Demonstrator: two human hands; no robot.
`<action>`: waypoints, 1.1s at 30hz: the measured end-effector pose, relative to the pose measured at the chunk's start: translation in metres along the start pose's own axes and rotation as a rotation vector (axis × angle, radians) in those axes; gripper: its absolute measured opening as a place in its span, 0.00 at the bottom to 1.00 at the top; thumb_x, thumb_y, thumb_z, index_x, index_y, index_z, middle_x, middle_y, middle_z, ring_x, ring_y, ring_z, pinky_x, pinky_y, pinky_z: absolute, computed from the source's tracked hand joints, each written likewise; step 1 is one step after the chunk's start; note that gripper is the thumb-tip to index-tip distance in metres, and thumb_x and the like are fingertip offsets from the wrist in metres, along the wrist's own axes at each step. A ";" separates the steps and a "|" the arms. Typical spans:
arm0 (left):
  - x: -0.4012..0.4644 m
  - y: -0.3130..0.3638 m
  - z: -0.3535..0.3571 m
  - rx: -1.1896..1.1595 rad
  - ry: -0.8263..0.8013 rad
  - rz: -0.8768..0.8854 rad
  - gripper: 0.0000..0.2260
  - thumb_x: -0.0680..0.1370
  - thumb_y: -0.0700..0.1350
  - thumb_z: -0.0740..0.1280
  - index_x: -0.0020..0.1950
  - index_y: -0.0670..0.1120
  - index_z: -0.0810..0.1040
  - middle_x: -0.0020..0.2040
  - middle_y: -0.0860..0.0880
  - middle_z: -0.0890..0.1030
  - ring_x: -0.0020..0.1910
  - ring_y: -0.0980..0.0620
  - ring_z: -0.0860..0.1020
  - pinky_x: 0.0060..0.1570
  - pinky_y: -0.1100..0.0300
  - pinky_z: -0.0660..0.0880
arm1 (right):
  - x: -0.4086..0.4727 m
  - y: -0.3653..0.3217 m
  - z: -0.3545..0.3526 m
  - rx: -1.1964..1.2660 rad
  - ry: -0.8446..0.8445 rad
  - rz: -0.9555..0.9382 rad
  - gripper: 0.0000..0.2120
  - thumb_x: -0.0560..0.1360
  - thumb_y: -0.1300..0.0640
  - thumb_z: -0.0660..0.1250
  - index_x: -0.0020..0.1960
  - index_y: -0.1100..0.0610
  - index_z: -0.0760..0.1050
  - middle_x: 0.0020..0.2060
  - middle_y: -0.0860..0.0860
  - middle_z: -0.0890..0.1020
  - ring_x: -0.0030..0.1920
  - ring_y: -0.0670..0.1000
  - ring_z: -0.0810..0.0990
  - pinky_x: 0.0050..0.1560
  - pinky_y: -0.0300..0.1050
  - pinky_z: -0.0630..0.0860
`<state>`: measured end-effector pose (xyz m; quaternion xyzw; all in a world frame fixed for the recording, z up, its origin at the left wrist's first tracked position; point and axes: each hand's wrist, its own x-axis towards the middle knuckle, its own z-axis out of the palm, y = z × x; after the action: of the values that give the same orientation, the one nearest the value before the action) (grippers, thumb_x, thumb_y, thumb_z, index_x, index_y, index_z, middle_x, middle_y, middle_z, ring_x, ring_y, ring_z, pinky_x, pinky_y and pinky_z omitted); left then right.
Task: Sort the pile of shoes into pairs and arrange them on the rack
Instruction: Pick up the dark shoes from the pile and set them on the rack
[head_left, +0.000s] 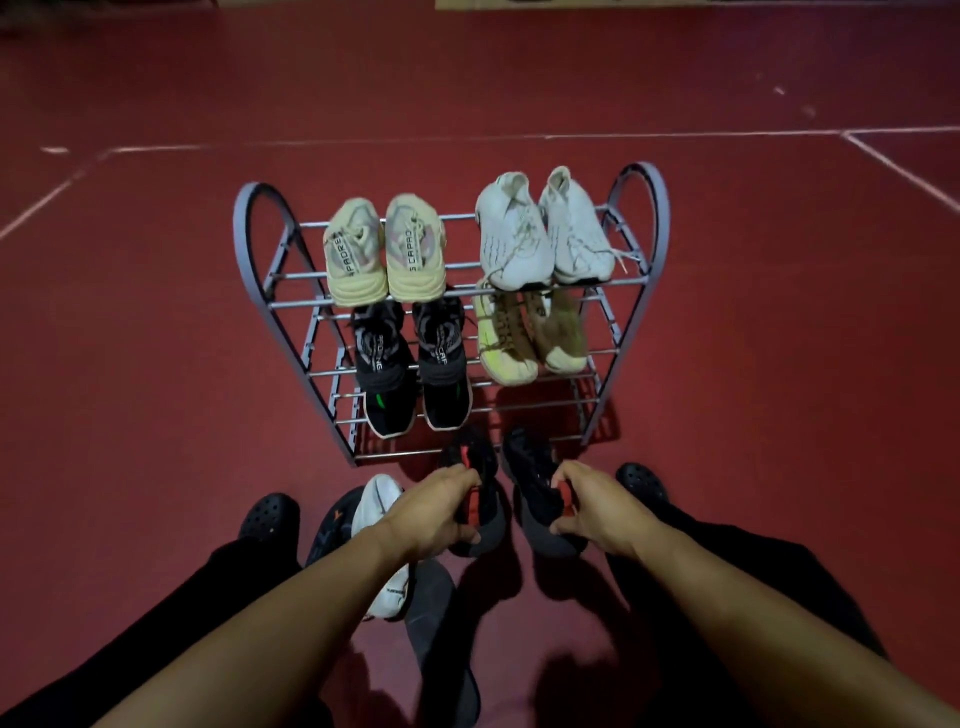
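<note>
While each hand (441, 512) grips, knit shoes (524, 467) sag.

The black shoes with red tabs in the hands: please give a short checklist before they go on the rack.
1. Left hand grips the left black shoe: ok.
2. Right hand grips the right black shoe: ok.
3. Both shoes match, dark with red tabs: ok.
4. Free space on the rack: the lowest bars on the right look free: ok.
5. Both toes point toward the rack: ok.
6. Remaining pile: a white shoe and dark shoes lie under the left arm; whether they pair up: cannot tell.
</note>
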<state>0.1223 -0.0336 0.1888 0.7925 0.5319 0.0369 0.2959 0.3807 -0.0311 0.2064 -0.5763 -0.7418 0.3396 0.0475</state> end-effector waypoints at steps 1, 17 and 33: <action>0.001 0.005 -0.003 0.025 0.005 0.011 0.23 0.70 0.49 0.77 0.61 0.49 0.73 0.56 0.50 0.74 0.57 0.49 0.73 0.58 0.50 0.73 | -0.003 -0.001 -0.003 -0.013 0.018 -0.001 0.19 0.68 0.57 0.78 0.46 0.46 0.68 0.41 0.41 0.72 0.37 0.41 0.72 0.33 0.35 0.64; 0.083 -0.005 0.032 0.173 0.102 0.083 0.15 0.72 0.38 0.71 0.54 0.50 0.71 0.53 0.53 0.73 0.52 0.51 0.71 0.45 0.57 0.71 | 0.049 0.059 0.011 -0.160 0.224 -0.080 0.19 0.73 0.61 0.70 0.51 0.46 0.62 0.48 0.42 0.68 0.41 0.49 0.73 0.40 0.48 0.73; 0.192 -0.041 0.053 0.255 0.168 0.083 0.20 0.71 0.34 0.66 0.63 0.44 0.74 0.57 0.46 0.73 0.58 0.44 0.70 0.39 0.46 0.77 | 0.165 0.120 0.025 -0.073 0.382 -0.009 0.10 0.77 0.63 0.65 0.56 0.58 0.68 0.52 0.53 0.70 0.45 0.50 0.71 0.43 0.44 0.63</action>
<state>0.1912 0.1203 0.0748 0.8391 0.5220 0.0473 0.1454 0.4135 0.1168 0.0676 -0.6282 -0.7338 0.1966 0.1681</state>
